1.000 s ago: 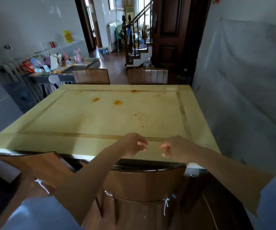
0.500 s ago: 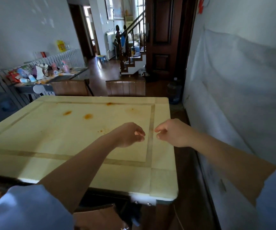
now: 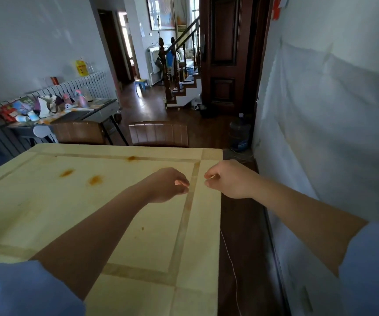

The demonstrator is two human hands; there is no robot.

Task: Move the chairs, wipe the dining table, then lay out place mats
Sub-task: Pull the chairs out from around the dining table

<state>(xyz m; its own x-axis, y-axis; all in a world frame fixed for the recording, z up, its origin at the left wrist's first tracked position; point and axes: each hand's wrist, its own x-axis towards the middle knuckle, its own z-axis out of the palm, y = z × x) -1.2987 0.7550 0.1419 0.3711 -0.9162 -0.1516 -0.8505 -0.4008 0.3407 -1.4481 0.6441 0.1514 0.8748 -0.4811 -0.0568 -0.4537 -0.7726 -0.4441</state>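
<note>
On the pale dining table (image 3: 47,213), orange stains (image 3: 95,180) show

Far right chair (image 3: 159,133) half hidden (behind table (image 3: 36,213)).

Two bare forearms reach forward from pale blue sleeves. The left hand (image 3: 167,185) and the right hand (image 3: 230,180) hover level, near each other but apart, knuckles upward, fingers curled inward into loose fists.

Table (image 3: 47,213); two chairs (image 3: 159,134) behind far edge; side table (image 3: 103,109) back-left; water jug (image 3: 239,133) back-right.
</note>
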